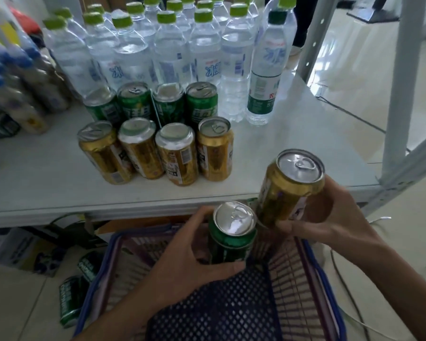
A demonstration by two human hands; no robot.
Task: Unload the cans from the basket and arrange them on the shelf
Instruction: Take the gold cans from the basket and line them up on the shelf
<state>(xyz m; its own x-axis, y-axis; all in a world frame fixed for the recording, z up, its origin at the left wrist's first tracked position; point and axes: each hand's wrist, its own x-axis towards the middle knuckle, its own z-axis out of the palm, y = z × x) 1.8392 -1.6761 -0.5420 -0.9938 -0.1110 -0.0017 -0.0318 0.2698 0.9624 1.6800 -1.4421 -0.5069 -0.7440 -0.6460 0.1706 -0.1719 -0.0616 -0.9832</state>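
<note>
With my left hand (pixel 182 257) wrapped round a green can (pixel 229 239) and right hand (pixel 330 217) gripping a gold can (pixel 288 190), I'd set each upright beside its matching row on the shelf (pixel 293 143).

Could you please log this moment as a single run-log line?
left hand: holds green can over basket | right hand: holds gold can | shelf: two can rows
</note>
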